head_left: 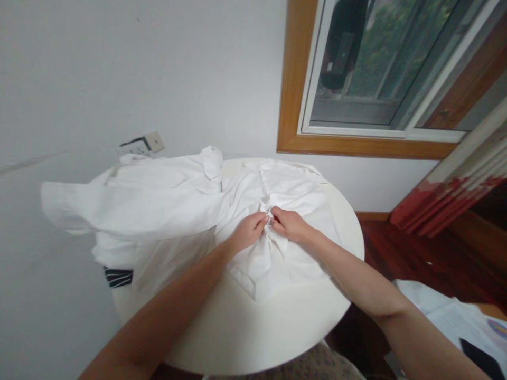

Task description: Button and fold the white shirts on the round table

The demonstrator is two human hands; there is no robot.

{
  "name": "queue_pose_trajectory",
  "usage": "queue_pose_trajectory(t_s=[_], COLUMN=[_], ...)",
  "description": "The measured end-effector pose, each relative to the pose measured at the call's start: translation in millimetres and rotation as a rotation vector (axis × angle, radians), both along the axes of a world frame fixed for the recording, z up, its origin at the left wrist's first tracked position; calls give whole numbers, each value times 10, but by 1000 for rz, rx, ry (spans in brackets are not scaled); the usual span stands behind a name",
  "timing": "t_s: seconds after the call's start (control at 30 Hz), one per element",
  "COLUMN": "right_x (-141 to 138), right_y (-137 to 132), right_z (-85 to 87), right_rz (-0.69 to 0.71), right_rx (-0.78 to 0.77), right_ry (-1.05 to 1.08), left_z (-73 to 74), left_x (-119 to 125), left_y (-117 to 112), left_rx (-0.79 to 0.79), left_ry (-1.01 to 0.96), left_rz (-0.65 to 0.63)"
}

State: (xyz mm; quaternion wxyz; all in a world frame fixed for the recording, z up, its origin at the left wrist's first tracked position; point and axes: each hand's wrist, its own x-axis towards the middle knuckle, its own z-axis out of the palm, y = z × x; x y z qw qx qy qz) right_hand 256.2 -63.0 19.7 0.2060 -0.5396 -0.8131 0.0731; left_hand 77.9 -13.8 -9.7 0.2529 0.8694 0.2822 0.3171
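Observation:
A white shirt lies spread and wrinkled over the round white table. At its middle, the fabric is bunched up between my two hands. My left hand pinches the cloth from the left, fingers closed. From the right, my right hand pinches the same gathered spot, its thumb and fingers close to those of the left. Whether a button or just cloth sits between the fingertips is too small to tell. A white sleeve-like length of cloth stretches left, over a heap of white fabric.
A dark striped patch shows under the white heap at the table's left. Behind the table is a wall with a socket and a wood-framed window. A red and white curtain hangs right. Papers and a dark flat object lie lower right.

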Motion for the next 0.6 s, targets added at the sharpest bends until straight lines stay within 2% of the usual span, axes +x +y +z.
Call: queue_pose_trajectory(t_s=[0.17,0.43,0.6], right_x=[-21,10,1], right_y=[-31,34,11], right_z=[40,-55,-12], right_rz=[-31,16,7], right_rx=[19,44,35], right_ry=[-95,-17,-55], left_z=[-33,-86,-110], left_x=[10,8,3], left_y=[8,52,53], left_rx=[-7,-91,-108], left_ry=[-18,-34,-44], left_rz=[-14,-31,-37])
